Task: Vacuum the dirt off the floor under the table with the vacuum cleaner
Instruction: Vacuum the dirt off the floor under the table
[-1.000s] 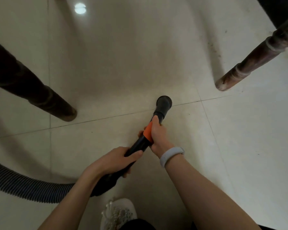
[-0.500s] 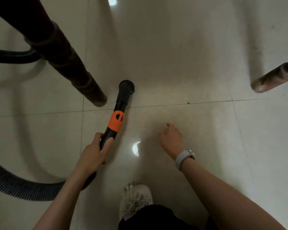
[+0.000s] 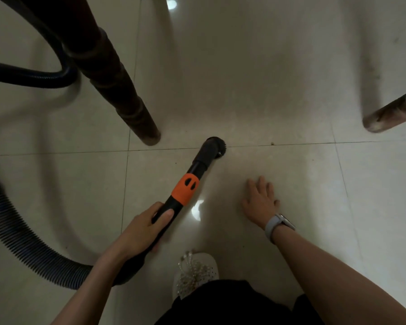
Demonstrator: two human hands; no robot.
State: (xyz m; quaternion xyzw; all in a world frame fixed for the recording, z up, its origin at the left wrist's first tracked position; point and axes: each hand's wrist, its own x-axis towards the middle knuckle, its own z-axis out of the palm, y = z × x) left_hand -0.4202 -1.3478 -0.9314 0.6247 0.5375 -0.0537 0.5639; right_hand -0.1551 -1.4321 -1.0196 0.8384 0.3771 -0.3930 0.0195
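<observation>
My left hand grips the black vacuum wand just below its orange collar. The wand slants up and right, and its round brush nozzle rests on the pale tiled floor at a grout line. A small dark speck of dirt lies on that line to the nozzle's right. My right hand, with a grey wristband, lies flat on the floor with fingers spread, to the right of the wand and apart from it.
A dark turned table leg stands just left of the nozzle. Another leg ends at the right edge. The ribbed black hose curves along the left side and loops behind the left leg. My white beaded shoe is at bottom centre.
My right hand let go of the wand and settled flat on the floor. The nozzle swung left toward the leg, then back right onto the grout line.
</observation>
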